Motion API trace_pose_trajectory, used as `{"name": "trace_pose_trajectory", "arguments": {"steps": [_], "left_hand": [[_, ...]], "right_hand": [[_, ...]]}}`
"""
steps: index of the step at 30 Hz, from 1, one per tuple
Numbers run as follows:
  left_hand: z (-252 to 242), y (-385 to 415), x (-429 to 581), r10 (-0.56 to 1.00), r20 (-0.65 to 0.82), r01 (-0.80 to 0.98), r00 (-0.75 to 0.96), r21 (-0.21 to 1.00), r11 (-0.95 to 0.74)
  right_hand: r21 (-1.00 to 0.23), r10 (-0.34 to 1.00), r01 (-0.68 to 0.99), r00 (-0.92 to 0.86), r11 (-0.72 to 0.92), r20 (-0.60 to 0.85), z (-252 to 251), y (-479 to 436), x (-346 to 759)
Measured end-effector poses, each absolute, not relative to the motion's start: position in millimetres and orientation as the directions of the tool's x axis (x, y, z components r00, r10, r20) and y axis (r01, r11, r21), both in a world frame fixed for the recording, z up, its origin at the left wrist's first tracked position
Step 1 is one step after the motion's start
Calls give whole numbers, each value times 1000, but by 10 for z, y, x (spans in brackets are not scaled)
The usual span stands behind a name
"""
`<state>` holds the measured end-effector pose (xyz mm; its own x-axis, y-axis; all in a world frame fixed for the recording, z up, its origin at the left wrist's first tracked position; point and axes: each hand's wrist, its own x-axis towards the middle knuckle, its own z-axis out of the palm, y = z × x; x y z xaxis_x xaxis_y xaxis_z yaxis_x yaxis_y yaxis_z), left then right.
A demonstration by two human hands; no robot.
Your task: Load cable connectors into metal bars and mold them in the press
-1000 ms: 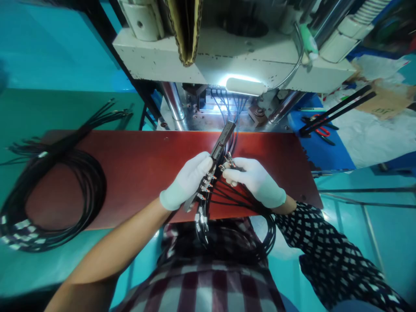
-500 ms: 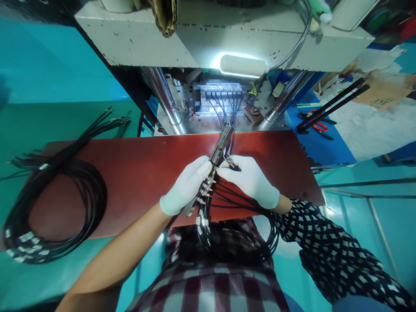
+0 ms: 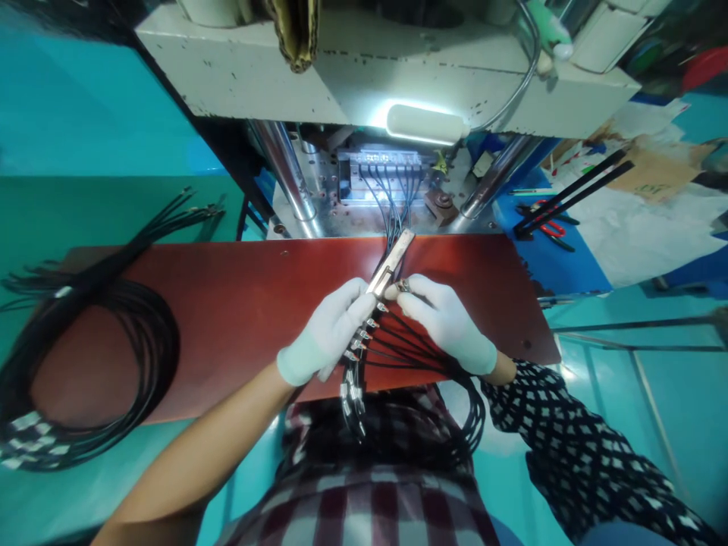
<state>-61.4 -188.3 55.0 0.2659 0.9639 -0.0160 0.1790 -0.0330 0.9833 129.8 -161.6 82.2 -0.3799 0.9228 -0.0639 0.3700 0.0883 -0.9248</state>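
Both my hands wear white gloves above a red-brown board. My left hand (image 3: 330,330) grips a narrow metal bar (image 3: 396,258), which slants up and away from me. Along the bar's near part, several black cable ends with metal connectors (image 3: 368,324) sit in a row, partly hidden by my left fingers. My right hand (image 3: 442,315), just right of the bar, pinches a cable end (image 3: 403,286) with a small metal tip between thumb and fingers. Black cables (image 3: 409,337) run from the row beneath my right hand and loop over my lap.
Ahead stands a press with a lit lamp (image 3: 426,123), two steel posts (image 3: 286,171), and a metal mould (image 3: 346,182) with several cables coming out. A coil of black cables (image 3: 162,326) lies on the board (image 3: 239,303) at left. Pliers (image 3: 549,220) lie on a blue surface at right.
The bar has turned in my left hand, and its upper face now shines bright. My right fingers have shifted slightly, with the cable end still pinched.
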Motion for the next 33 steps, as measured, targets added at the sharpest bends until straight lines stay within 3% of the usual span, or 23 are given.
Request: {"name": "trace_pose_trajectory", "arguments": {"steps": [5, 11, 14, 18, 21, 27, 33], "left_hand": [[551, -1873, -647, 950, -4, 63, 313, 998, -16], [543, -1876, -664, 950, -26, 38, 312, 999, 15], [528, -1866, -663, 948, -15, 36, 317, 999, 4], [508, -1852, -662, 948, -17, 15, 317, 1000, 13], [504, -1859, -657, 948, -16, 45, 317, 999, 2], [481, -1899, -627, 970, 30, 314, 240, 943, -107], [525, -1876, -639, 965, -28, 153, 259, 988, -12]], "right_hand": [[-941, 894, 323, -387, -97, -225, 872, -1585, 1368], [-933, 759, 127, -550, -337, -349, 867, -1531, 1381], [-955, 841, 205, -458, -216, -289, 900, -1535, 1320], [-939, 960, 343, -265, 6, -91, 891, -1572, 1228], [-925, 955, 375, -293, 67, -49, 858, -1595, 1188], [-902, 954, 414, -300, 124, -7, 822, -1613, 1174], [-908, 901, 397, -430, 135, -54, 886, -1589, 1342]]}}
